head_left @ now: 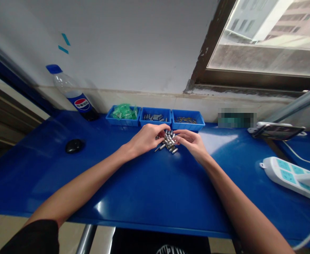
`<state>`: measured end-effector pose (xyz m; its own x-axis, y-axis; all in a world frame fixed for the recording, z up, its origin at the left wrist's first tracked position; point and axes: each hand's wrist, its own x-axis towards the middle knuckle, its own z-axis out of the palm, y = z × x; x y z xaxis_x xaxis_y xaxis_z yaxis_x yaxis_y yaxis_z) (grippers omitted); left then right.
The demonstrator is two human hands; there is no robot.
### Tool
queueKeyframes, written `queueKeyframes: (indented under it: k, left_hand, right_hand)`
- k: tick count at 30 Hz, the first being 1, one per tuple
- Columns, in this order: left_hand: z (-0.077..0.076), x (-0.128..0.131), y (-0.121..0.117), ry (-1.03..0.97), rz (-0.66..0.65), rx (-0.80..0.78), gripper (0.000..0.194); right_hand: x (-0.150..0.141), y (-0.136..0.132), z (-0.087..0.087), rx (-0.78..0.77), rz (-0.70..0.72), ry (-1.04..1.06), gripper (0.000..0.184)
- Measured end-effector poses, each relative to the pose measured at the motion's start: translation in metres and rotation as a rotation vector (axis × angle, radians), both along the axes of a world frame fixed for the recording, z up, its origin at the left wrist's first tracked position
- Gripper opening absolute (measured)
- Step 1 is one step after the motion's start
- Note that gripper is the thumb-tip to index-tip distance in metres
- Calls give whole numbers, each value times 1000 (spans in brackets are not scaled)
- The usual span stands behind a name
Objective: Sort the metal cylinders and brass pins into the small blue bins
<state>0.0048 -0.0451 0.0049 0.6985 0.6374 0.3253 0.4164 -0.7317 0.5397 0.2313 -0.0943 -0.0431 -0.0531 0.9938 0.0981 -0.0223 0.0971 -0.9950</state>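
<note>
A small heap of short silver metal cylinders (169, 143) lies on the blue table (149, 183), in front of three blue trays. My left hand (146, 138) rests on the heap's left side, its fingers curled and pinching among the pieces. On the heap's right side my right hand (191, 141) has its fingertips pressed together over the pieces. What each pinch holds is too small to make out.
At the back stand a tray of green parts (123, 116), a tray of silver cylinders (155, 116) and a tray of thin pins (188, 120). A cola bottle (73, 93) and a black mouse (75, 145) are at left. A phone (278, 131) and a power strip (293, 178) lie at right.
</note>
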Motion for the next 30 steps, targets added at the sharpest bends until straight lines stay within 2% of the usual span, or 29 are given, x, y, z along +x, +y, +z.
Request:
queueKeyframes:
  k: [4,10,12,15,18,20,22,27,30]
  left_hand:
    - [-1,3,-6,-64,-17,-20,33]
    - [-3,4,-5,-24,-28,-99,33]
    - [-3,2,-3,60,6,-126,29]
    - [-2,-2,-3,223,40,-132,32]
    - [-1,-3,-4,341,22,-138,39]
    - [-2,-3,-6,398,13,-142,30]
    - [-2,-3,-7,439,18,-129,19]
    - [2,-5,-7,534,70,-39,24]
    - [5,-9,-5,505,65,-15,21]
  right_hand:
    - [-1,-2,-4,-64,80,47,33]
    - [-3,0,-13,-83,97,76,28]
    - [-2,1,-14,-78,63,68,29]
    - [1,3,-13,14,-91,70,29]
    - [6,6,-11,130,-223,90,42]
    - [9,7,-10,157,-240,89,55]
    - [10,7,-10,154,-234,77,60]
    - [7,6,-11,122,-242,39,47]
    - [5,5,-8,99,-231,17,40]
